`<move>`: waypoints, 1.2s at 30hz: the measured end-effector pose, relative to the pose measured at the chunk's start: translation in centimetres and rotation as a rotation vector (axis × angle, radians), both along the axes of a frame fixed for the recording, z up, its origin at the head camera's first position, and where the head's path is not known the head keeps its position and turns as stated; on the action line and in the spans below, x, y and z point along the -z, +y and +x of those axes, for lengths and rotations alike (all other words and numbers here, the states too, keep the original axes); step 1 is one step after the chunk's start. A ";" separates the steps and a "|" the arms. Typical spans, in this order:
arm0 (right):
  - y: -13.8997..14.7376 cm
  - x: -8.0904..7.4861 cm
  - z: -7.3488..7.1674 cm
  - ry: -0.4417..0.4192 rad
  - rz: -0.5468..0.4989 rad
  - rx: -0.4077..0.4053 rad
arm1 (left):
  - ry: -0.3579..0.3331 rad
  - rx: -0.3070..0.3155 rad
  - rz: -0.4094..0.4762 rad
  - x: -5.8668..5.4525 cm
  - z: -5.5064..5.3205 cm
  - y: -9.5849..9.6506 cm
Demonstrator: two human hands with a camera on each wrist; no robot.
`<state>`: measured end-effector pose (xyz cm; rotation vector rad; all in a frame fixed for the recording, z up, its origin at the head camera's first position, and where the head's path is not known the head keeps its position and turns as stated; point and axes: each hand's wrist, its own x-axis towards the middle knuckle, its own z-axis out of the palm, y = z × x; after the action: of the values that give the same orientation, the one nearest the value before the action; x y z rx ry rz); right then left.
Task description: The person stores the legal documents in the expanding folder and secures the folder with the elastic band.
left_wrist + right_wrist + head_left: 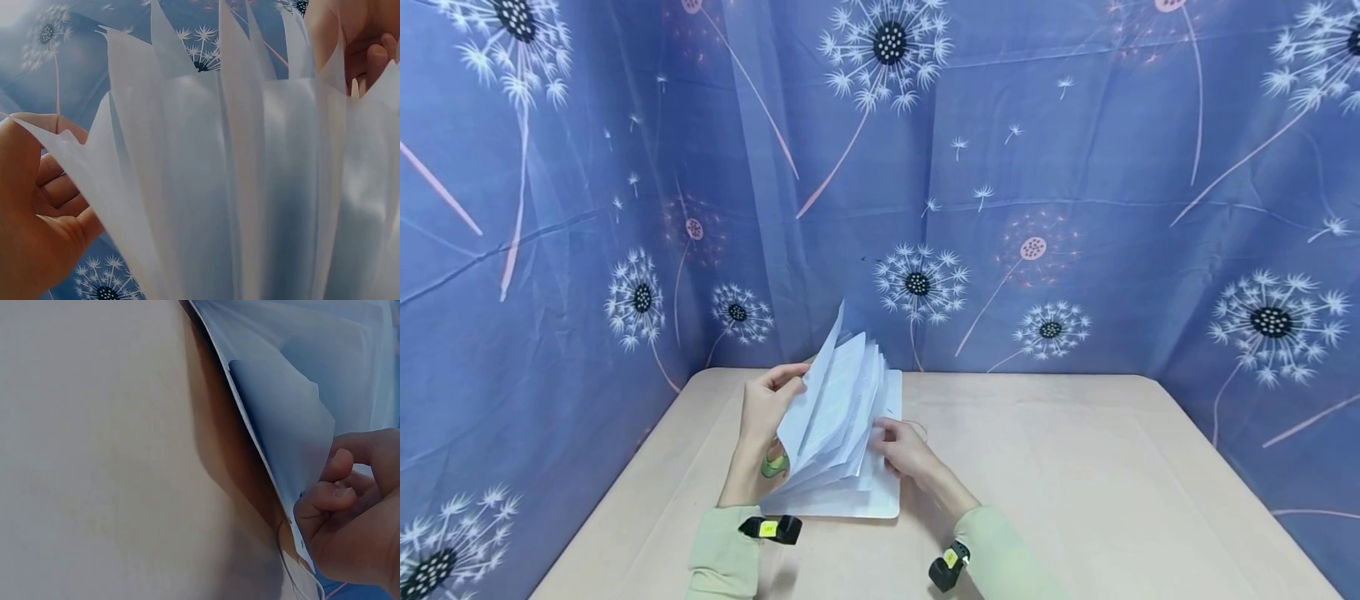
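A white document folder point(880, 502) lies opened on the table, its sheets point(842, 408) fanned and standing up at a slant. In the left wrist view these look like translucent plastic sleeves point(194, 175) with uneven top corners. My left hand point(765, 412) grips the leftmost leaf at its outer edge, thumb on one side and fingers on the other. At the right side, my right hand point(912, 454) pinches a leaf near the folder's edge with curled fingers, close above the back cover. A green patch point(773, 462) shows beside my left wrist.
The folder stands on a pale table point(1060, 467) near its far left part. A thin cord loop point(284, 550) hangs at the folder's right edge. Blue curtains point(970, 158) with dandelion prints enclose the table at the back and both sides.
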<state>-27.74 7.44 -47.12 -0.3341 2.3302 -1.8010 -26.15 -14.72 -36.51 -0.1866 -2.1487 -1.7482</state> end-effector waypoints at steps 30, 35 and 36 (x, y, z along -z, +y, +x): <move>7.2 0.3 -0.7 0.058 0.007 0.095 | -0.035 0.040 -0.048 3.8 -2.5 0.7; 8.2 0.1 -0.7 0.069 0.039 0.114 | -0.043 0.089 -0.059 4.0 -2.4 1.3; 8.3 0.1 -0.7 0.071 0.045 0.116 | -0.046 0.094 -0.062 4.0 -2.4 1.4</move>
<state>-28.40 15.75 -47.22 -0.2665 2.4824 -1.8131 -28.55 -13.36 -40.54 -0.2705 -2.2625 -1.7539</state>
